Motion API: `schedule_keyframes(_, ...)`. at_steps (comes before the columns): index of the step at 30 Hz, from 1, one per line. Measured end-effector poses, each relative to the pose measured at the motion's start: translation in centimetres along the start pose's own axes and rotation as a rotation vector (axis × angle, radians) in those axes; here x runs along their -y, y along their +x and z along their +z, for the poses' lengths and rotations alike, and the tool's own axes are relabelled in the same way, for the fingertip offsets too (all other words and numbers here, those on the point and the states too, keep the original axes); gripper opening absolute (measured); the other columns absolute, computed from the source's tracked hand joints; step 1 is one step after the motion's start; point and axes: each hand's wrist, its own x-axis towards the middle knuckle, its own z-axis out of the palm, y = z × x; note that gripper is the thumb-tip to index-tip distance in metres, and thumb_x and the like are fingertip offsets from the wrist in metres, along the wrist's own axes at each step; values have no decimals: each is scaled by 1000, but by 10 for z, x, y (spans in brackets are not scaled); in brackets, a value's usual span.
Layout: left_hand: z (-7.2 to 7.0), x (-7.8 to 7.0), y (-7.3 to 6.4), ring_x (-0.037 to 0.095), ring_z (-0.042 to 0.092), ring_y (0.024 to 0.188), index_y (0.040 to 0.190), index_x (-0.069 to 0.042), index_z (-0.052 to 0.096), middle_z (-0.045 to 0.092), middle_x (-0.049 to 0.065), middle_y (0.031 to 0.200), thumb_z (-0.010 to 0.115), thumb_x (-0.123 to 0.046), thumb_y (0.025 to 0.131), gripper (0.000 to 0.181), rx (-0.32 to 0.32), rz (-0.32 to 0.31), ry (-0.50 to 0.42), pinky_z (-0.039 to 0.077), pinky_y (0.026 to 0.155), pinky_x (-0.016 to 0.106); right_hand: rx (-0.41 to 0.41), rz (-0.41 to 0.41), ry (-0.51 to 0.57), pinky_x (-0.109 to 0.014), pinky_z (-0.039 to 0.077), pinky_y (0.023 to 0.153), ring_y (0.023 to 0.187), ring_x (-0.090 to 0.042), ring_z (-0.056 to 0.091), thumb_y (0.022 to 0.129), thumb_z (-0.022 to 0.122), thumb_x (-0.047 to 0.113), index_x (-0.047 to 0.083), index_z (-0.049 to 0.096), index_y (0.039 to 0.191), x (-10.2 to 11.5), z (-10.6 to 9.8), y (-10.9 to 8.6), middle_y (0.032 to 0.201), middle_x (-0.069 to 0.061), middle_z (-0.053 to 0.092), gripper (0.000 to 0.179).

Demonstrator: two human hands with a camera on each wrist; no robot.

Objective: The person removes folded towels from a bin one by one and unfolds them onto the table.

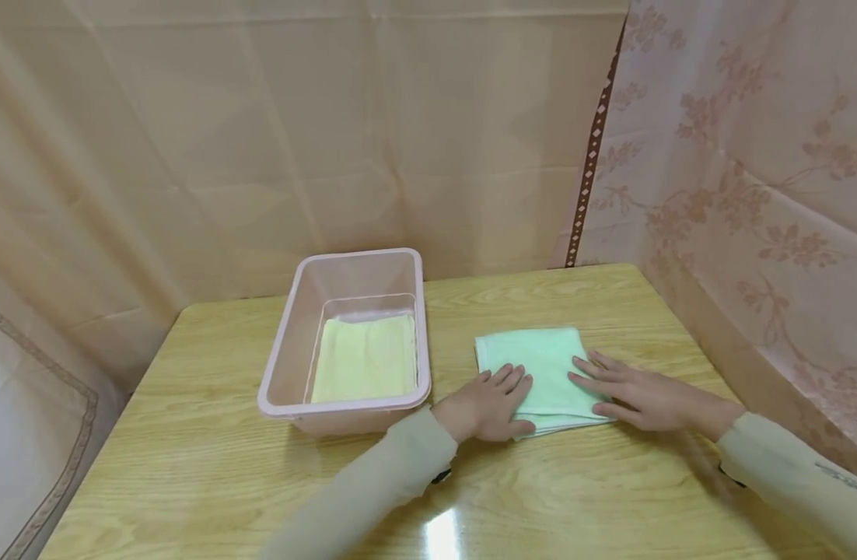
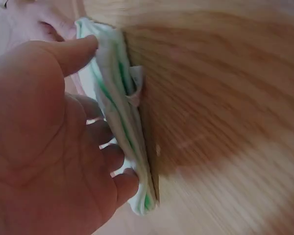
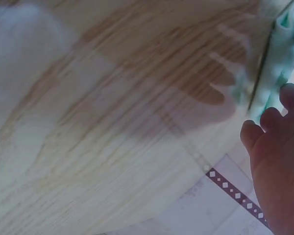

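A mint-green towel [image 1: 540, 362], folded into a thick flat pad, lies on the wooden table right of the middle. My left hand [image 1: 494, 404] rests on its left near part with the fingers straight. On the right edge of the towel, my right hand [image 1: 641, 393] touches it with spread fingers. The left wrist view shows the stacked layers of the folded towel [image 2: 120, 112] from the side, with the left thumb and fingertips on top. In the right wrist view, the right fingertips are at the towel's edge [image 3: 274, 68].
Left of the towel stands a pink plastic basin [image 1: 274, 393] with a folded yellow towel [image 1: 365, 358] lying flat inside. The wooden table [image 1: 190, 467] ends at a beige curtain [image 1: 330, 155] behind and a flowered curtain [image 1: 764, 194] on the right.
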Motion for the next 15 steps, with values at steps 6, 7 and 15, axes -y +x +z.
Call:
schedule_keyframes(6,5,-1,-4,18,2,155,165,-18,9,4,1,170,38,-68,101,86,-4,21,64,14,123,36,21,12,-46,-56,38,109,148,-41,27,103,58,41,18,39,158,2,2,-5,163,-13,32,63)
schedule_keyframes(7,6,-2,-4,18,2,155,165,-18,9,4,2,170,37,-67,101,85,-6,24,77,15,123,36,18,10,-50,-51,33,114,148,-42,27,101,60,44,18,38,159,2,3,-5,164,-13,31,67)
schedule_keyframes(15,9,-2,-5,17,4,155,165,-19,9,5,1,170,27,-57,107,72,-10,10,140,16,122,33,-72,-162,-122,-28,2,122,144,-47,32,94,69,49,7,35,158,2,7,7,162,-20,32,84)
